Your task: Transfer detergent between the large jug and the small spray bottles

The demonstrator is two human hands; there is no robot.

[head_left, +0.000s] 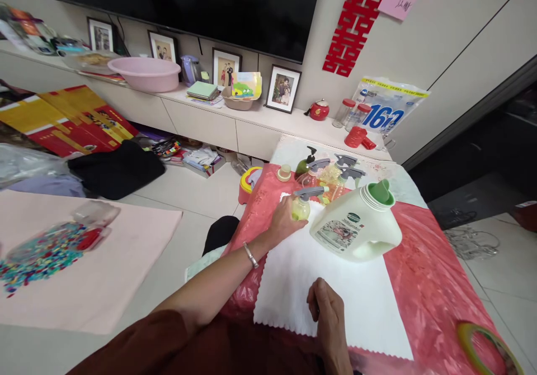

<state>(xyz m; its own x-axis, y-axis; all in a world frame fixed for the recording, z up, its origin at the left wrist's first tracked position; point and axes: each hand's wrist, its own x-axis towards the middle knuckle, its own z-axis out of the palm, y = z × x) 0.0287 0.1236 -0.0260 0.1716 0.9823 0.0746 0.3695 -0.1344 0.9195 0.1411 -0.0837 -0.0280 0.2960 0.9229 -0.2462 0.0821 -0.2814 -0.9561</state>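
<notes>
red table cover (423, 285), left hand (284, 222) gripping spray bottle (302, 203).

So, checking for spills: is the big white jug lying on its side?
No, the jug stands upright on the white cloth, green cap on top.

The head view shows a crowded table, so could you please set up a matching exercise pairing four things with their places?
Things:
1. small spray bottle
2. white detergent jug
3. tape roll
4. pink basin

Places:
A. shelf under the television
B. table's near right corner
C. on its side on the white cloth
D. in the left hand

Pairs: 1-D, 2-C, 3-B, 4-A
</notes>
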